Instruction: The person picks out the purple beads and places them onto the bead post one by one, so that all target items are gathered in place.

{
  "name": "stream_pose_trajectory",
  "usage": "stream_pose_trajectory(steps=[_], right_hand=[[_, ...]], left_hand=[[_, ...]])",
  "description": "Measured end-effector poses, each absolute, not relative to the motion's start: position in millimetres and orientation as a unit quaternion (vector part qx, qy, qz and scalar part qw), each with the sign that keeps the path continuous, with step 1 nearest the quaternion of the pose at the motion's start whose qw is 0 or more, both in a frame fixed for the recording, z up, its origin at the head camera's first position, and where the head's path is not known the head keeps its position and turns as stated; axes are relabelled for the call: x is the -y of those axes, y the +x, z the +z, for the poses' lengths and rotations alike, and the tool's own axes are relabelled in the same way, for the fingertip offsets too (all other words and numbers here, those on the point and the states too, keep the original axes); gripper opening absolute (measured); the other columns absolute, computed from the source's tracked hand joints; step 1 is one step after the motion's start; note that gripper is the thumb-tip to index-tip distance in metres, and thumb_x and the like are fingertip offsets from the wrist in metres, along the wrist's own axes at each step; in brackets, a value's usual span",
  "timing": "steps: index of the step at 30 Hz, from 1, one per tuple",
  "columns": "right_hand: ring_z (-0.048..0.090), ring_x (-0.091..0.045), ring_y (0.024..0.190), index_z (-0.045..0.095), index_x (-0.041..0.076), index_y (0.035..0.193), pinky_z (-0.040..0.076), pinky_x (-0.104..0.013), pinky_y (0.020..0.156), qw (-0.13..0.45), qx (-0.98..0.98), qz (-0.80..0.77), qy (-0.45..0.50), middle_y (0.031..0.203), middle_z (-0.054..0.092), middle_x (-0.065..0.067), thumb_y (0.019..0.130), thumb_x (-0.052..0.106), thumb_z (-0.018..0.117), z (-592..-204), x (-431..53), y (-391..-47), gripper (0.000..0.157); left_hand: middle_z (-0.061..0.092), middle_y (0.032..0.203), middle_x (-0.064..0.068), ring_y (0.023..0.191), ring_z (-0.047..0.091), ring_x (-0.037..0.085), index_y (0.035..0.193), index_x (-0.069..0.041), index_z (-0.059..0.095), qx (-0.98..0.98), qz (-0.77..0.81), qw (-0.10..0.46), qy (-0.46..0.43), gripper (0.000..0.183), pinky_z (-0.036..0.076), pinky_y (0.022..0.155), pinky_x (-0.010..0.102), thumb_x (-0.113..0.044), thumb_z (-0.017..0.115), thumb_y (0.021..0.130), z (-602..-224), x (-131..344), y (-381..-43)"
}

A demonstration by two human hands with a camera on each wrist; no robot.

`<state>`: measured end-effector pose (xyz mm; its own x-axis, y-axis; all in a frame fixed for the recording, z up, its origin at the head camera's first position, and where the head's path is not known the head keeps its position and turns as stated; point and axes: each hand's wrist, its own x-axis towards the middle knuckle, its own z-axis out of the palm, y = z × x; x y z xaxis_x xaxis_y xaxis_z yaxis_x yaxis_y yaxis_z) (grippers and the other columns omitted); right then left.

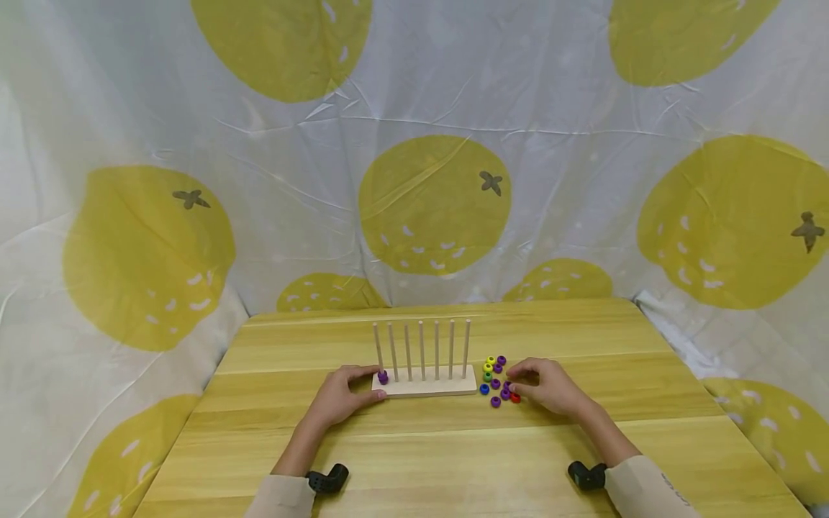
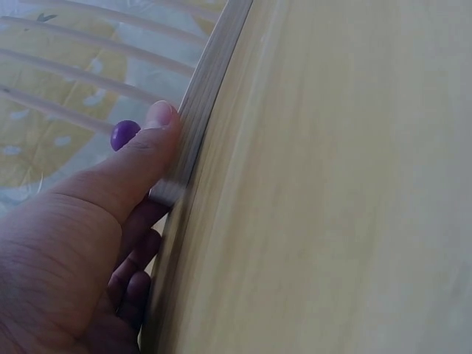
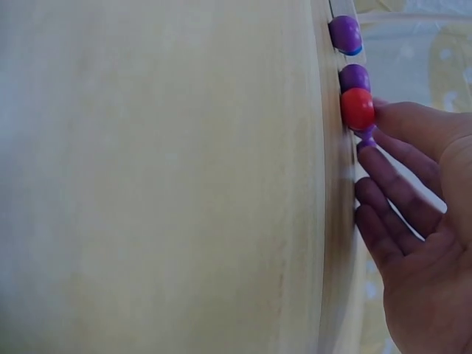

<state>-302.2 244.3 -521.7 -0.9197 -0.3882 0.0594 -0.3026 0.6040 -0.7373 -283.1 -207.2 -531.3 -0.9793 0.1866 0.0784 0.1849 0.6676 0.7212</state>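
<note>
A pale wooden base (image 1: 427, 388) with several upright pegs (image 1: 422, 349) stands on the table. On its leftmost peg sits a purple bead (image 1: 383, 377), low against the base. My left hand (image 1: 341, 396) grips the base's left end, thumb along the front side and fingers behind. Right of the base lies a loose group of purple, yellow, green, blue and red beads. My right hand (image 1: 549, 387) reaches in from the right, its thumb and fingertips apart around a purple bead (image 1: 508, 386). The red bead (image 3: 358, 109) overlaps the thumb tip in the right wrist view.
The light wooden table (image 1: 414, 453) carries the base and beads near its middle. Behind it hangs a pale curtain (image 1: 557, 187) with large yellow fruit prints. Black wrist devices (image 1: 328, 478) are worn at both sleeves.
</note>
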Motion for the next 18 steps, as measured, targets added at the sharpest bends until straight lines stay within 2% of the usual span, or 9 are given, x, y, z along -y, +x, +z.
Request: stream_pose_trajectory(steps=[13,18], right_hand=[[0.066,-0.022,0.113,0.077,0.020,0.108,0.054,-0.034,0.101,0.060,-0.895,-0.393,-0.200,0.113,0.073,0.005,0.094,0.020,0.076,-523.6,-243.1,-302.6,0.014],[0.066,-0.022,0.114,0.077,0.021,0.107,0.053,-0.042,0.104,0.051,-0.899,-0.380,-0.211,0.113,0.072,0.008,0.094,0.020,0.077,-524.8,-241.9,-302.8,0.014]], left_hand=[[0.069,0.135,-0.001,0.136,0.055,0.032,0.132,-0.030,0.072,-0.912,0.398,0.003,0.102,0.058,0.041,0.117,0.056,-0.052,0.085,0.081,-531.2,207.1,-282.3],[0.069,0.135,-0.001,0.137,0.055,0.032,0.132,-0.030,0.072,-0.911,0.399,0.003,0.101,0.057,0.041,0.117,0.056,-0.051,0.086,0.081,-531.2,206.9,-282.0]])
